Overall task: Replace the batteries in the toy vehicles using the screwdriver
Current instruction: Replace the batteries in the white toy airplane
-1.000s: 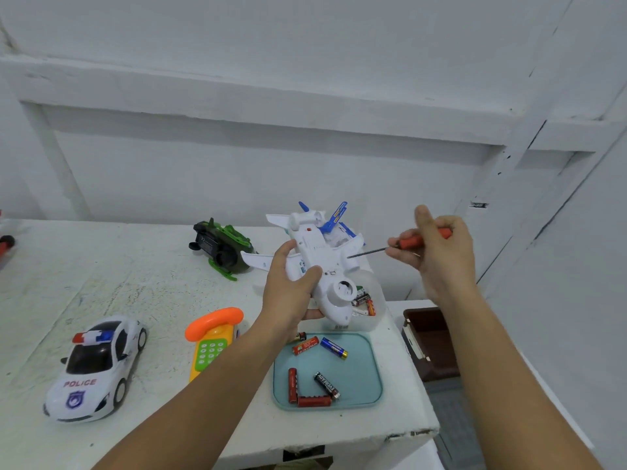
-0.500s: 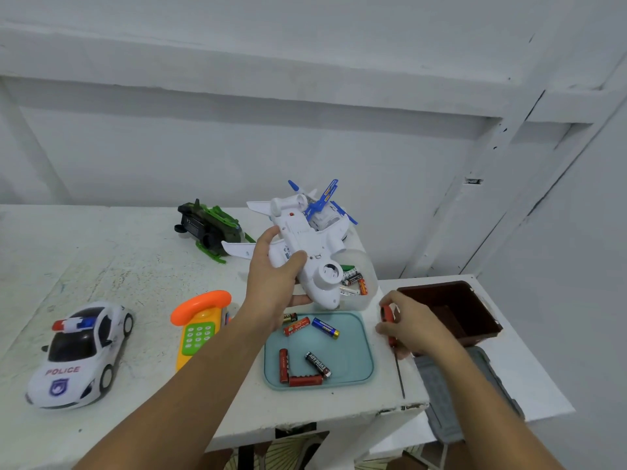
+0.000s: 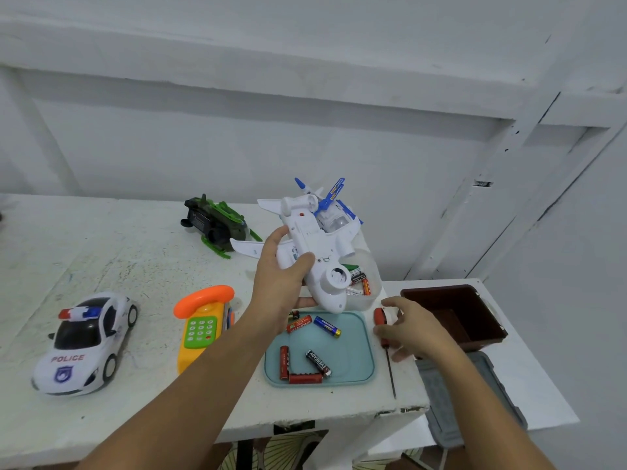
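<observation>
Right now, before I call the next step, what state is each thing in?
toy plane, underside up, held aloft in the left grip
screwdriver, lying flat right of the tray, right grip open over its handle
tray, holding loose batteries
police car, upright on its wheels
toy phone, handset on cradle
helicopter, tipped on its side
brown bin, open

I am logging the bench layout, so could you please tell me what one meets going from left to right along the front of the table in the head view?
police car → toy phone → teal tray → screwdriver → brown bin
</observation>
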`<move>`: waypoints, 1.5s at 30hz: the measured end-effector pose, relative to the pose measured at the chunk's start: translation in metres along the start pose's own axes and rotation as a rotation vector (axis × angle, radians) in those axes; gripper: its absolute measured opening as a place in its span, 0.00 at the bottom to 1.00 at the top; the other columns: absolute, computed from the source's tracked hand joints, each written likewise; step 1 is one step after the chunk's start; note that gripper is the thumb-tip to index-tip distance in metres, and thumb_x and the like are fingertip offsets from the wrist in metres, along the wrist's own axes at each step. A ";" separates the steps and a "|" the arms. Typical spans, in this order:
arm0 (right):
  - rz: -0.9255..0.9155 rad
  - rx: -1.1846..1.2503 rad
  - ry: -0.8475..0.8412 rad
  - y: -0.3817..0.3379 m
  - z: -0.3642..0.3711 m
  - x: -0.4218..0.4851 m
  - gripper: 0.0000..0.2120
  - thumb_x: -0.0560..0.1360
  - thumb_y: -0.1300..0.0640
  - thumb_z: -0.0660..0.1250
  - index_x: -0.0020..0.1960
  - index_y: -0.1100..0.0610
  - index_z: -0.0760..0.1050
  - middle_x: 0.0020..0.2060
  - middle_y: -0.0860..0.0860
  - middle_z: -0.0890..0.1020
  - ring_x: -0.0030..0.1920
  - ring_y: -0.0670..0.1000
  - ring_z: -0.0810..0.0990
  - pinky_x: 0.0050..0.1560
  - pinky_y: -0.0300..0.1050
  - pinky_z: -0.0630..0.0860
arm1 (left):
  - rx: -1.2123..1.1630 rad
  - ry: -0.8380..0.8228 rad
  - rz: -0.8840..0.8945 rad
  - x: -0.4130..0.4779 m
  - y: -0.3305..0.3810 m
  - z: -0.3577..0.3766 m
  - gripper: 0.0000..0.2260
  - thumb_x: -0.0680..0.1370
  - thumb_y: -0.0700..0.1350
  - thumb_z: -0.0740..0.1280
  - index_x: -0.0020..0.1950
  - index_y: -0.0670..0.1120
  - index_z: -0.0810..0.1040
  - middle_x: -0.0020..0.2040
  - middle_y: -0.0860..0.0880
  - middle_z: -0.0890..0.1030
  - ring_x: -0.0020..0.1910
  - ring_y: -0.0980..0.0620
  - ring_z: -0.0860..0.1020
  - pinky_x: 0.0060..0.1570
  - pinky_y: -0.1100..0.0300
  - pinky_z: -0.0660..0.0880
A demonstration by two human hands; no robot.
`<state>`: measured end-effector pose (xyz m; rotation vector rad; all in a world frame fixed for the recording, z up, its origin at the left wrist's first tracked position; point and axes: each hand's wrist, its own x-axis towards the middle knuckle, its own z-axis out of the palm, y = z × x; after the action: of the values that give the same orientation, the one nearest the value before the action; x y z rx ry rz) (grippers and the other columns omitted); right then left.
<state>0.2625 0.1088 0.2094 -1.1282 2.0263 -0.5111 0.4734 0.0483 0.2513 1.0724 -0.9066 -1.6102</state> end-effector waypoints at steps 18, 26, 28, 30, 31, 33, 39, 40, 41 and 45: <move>-0.663 0.310 0.150 -0.091 -0.007 -0.013 0.08 0.77 0.59 0.68 0.49 0.46 0.80 0.45 0.43 0.83 0.44 0.44 0.80 0.45 0.47 0.80 | 0.083 0.014 0.089 0.000 0.008 0.000 0.21 0.80 0.40 0.65 0.65 0.63 0.70 0.59 0.51 0.81 0.52 0.46 0.83 0.32 0.54 0.80; -0.782 0.113 0.080 -0.142 0.033 -0.009 0.18 0.72 0.48 0.72 0.61 0.45 0.73 0.56 0.45 0.72 0.52 0.35 0.70 0.52 0.28 0.67 | 0.126 0.056 0.196 -0.005 0.039 -0.022 0.13 0.85 0.53 0.52 0.60 0.71 0.72 0.50 0.62 0.82 0.43 0.57 0.84 0.35 0.55 0.81; -0.782 0.148 0.034 -0.151 0.041 -0.007 0.23 0.68 0.48 0.76 0.60 0.44 0.71 0.55 0.45 0.70 0.53 0.37 0.70 0.51 0.28 0.67 | 0.145 0.064 0.225 -0.009 0.049 -0.029 0.13 0.84 0.57 0.52 0.60 0.72 0.71 0.46 0.65 0.83 0.42 0.61 0.83 0.34 0.59 0.80; -0.793 0.180 0.011 -0.162 0.049 -0.005 0.28 0.65 0.51 0.79 0.59 0.45 0.69 0.56 0.45 0.70 0.55 0.42 0.71 0.51 0.33 0.69 | 0.218 0.053 0.291 -0.011 0.056 -0.037 0.13 0.84 0.59 0.49 0.62 0.75 0.67 0.48 0.65 0.82 0.44 0.64 0.82 0.36 0.63 0.80; -0.791 0.211 0.001 -0.168 0.052 -0.003 0.28 0.64 0.53 0.79 0.59 0.46 0.69 0.56 0.45 0.71 0.55 0.44 0.73 0.51 0.35 0.72 | 0.270 0.044 0.335 -0.012 0.059 -0.041 0.14 0.83 0.59 0.48 0.65 0.77 0.63 0.53 0.66 0.81 0.46 0.65 0.81 0.40 0.64 0.80; -0.754 0.346 -0.059 -0.182 0.057 0.000 0.27 0.64 0.58 0.79 0.58 0.48 0.70 0.55 0.46 0.76 0.53 0.47 0.77 0.50 0.43 0.77 | 0.374 0.020 0.409 -0.013 0.064 -0.052 0.17 0.81 0.61 0.45 0.67 0.79 0.57 0.61 0.66 0.76 0.51 0.67 0.80 0.45 0.66 0.79; -0.515 0.962 -0.499 -0.224 0.075 0.022 0.26 0.66 0.68 0.74 0.60 0.54 0.72 0.55 0.58 0.83 0.50 0.57 0.84 0.45 0.53 0.81 | 0.402 0.157 0.604 -0.002 0.083 -0.098 0.23 0.83 0.48 0.59 0.68 0.75 0.58 0.57 0.64 0.80 0.55 0.60 0.81 0.47 0.62 0.80; -0.479 1.050 -0.566 -0.231 0.081 0.024 0.25 0.66 0.67 0.73 0.60 0.54 0.71 0.55 0.59 0.83 0.49 0.58 0.84 0.45 0.55 0.82 | 0.401 0.227 0.615 0.004 0.086 -0.108 0.26 0.82 0.45 0.63 0.67 0.75 0.61 0.56 0.59 0.80 0.54 0.56 0.81 0.49 0.59 0.81; -0.451 1.124 -0.622 -0.237 0.088 0.027 0.25 0.66 0.66 0.72 0.60 0.55 0.71 0.55 0.59 0.82 0.50 0.58 0.84 0.46 0.56 0.82 | 0.411 0.301 0.611 0.011 0.090 -0.118 0.26 0.81 0.44 0.66 0.66 0.74 0.63 0.56 0.55 0.80 0.53 0.54 0.81 0.50 0.56 0.81; -0.438 1.283 -0.807 -0.265 0.121 0.032 0.20 0.72 0.63 0.66 0.62 0.53 0.68 0.59 0.58 0.81 0.55 0.60 0.82 0.57 0.62 0.76 | 0.455 0.467 0.431 0.042 0.114 -0.161 0.19 0.78 0.51 0.69 0.67 0.62 0.68 0.59 0.47 0.76 0.55 0.52 0.77 0.57 0.49 0.78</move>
<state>0.4899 -0.0573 0.2897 -0.7016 0.4783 -1.1099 0.6540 -0.0322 0.2917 1.3736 -1.1102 -0.7668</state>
